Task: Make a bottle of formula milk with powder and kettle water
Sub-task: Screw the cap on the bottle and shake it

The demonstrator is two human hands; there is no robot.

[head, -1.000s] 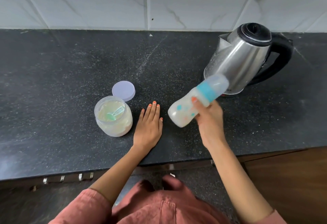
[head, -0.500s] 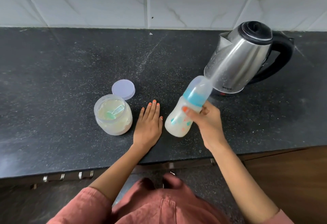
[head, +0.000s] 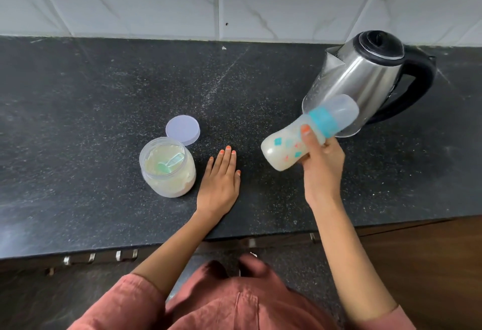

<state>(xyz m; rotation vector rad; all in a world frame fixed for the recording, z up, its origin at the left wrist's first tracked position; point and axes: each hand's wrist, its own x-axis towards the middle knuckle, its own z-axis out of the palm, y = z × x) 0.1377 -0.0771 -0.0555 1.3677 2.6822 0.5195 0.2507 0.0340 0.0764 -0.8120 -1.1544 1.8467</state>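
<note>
Head view: right hand is holding the bottle off the surface, grip curled round its waist, thumb on top. It is tilting, capped end pointing up toward the kettle, base toward the left, with milky liquid showing inside. Left hand is lying flat, palm down, fingers straight, gripping nothing, just right of the open powder jar. Green scoop is sitting in the powder; the lid is lying just behind the jar.
</note>
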